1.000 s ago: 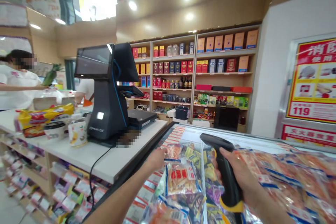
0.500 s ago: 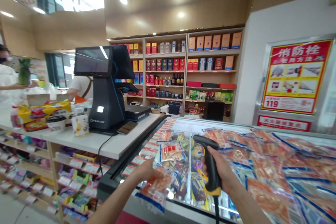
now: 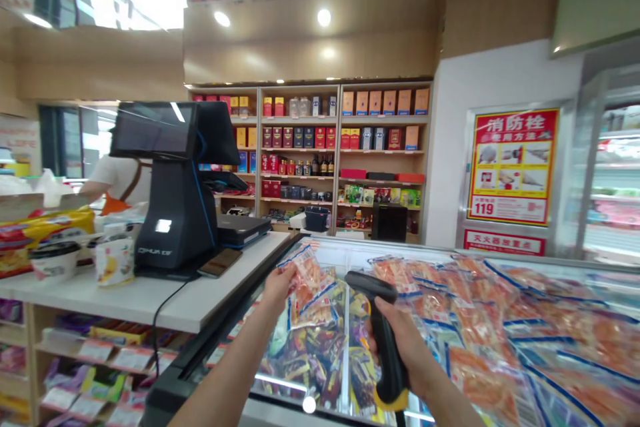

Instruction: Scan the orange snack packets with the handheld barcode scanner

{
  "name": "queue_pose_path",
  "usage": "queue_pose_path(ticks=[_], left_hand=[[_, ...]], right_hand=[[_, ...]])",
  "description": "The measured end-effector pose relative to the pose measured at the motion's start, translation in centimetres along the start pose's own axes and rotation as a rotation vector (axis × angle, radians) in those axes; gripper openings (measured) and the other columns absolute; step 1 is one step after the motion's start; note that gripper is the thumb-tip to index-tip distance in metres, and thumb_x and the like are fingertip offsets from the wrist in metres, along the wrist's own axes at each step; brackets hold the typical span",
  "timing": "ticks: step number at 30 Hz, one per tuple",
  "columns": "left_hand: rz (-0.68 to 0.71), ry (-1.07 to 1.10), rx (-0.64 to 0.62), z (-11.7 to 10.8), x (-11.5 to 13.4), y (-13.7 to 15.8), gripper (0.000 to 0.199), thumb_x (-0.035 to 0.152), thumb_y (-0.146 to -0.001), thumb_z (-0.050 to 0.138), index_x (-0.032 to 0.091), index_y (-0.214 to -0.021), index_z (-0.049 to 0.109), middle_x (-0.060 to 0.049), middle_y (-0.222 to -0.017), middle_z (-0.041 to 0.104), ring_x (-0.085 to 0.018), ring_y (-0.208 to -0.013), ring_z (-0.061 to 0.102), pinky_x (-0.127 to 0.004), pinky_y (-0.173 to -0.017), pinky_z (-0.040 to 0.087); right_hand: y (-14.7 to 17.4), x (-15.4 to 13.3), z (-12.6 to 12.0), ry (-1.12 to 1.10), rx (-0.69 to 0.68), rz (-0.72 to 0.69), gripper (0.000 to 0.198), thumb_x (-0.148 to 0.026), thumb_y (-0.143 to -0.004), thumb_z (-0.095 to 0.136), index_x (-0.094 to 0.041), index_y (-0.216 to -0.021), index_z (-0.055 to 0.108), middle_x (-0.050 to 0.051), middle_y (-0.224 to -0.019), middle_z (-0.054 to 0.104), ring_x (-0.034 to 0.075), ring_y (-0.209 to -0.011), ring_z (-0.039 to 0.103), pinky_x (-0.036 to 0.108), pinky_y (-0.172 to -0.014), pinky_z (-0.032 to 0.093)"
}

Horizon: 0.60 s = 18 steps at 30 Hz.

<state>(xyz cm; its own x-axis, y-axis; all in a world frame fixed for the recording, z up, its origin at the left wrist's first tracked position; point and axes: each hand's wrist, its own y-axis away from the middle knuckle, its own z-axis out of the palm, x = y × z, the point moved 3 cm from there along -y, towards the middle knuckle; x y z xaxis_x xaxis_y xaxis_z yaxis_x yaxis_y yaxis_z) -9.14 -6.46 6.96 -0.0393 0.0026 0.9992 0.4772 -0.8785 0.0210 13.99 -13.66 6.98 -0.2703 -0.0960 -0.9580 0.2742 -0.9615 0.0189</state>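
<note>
The left hand (image 3: 277, 288) pinches a clear food bag (image 3: 307, 269) just beyond its fingertips; the right hand (image 3: 411, 339) wraps a black scanner (image 3: 390, 355), its head projecting past the fingers. Keeping the bag taut should help avoid creases.

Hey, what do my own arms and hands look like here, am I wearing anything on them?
Your left forearm and right forearm are bare where visible: no sleeves, watch or bracelet show. Your left hand and right hand are ungloved; I can't make out any rings.

Packet (image 3: 307, 273) and scanner (image 3: 388, 353) in hands (image 3: 407, 333)
</note>
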Motion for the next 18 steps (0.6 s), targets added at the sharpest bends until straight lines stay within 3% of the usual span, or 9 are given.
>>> queue_pose_path(ticks=[7, 12, 18], left_hand=[[0.044, -0.018, 0.024, 2.7, 0.6, -3.8, 0.031, 0.03, -0.078, 0.044, 0.015, -0.104, 0.047, -0.006, -0.102, 0.052, -0.015, -0.085, 0.053, -0.035, -0.071, 0.045], [0.112, -0.095, -0.022, 4.5, 0.1, -3.8, 0.031, 0.03, -0.077, 0.045, 0.015, -0.104, 0.047, -0.006, -0.103, 0.052, -0.015, -0.086, 0.053, -0.036, -0.072, 0.045], [0.165, -0.166, -0.062, 6.6, 0.0, -3.5, 0.03, 0.03, -0.077, 0.045, 0.015, -0.103, 0.048, -0.006, -0.102, 0.052, -0.016, -0.086, 0.053, -0.035, -0.072, 0.045]], right_hand=[[-0.5, -0.3, -1.0, 0.024, 0.036, -0.011, 0.038, -0.051, -0.068, 0.046, -0.014, -0.07, 0.052, -0.002, -0.04, 0.05, 0.008, -0.033, 0.044, 0.018, -0.033, 0.036], [-1.1, -1.2, -1.4, 0.034, 0.053, -0.02, 0.039, -0.051, -0.067, 0.047, -0.013, -0.061, 0.052, -0.001, -0.039, 0.05, 0.007, -0.032, 0.044, 0.018, -0.034, 0.036], [-2.2, -2.0, -1.8, -0.023, 0.046, -0.03, 0.037, -0.051, -0.067, 0.047, -0.014, -0.065, 0.053, -0.001, -0.043, 0.052, 0.008, -0.035, 0.046, 0.018, -0.033, 0.037]])
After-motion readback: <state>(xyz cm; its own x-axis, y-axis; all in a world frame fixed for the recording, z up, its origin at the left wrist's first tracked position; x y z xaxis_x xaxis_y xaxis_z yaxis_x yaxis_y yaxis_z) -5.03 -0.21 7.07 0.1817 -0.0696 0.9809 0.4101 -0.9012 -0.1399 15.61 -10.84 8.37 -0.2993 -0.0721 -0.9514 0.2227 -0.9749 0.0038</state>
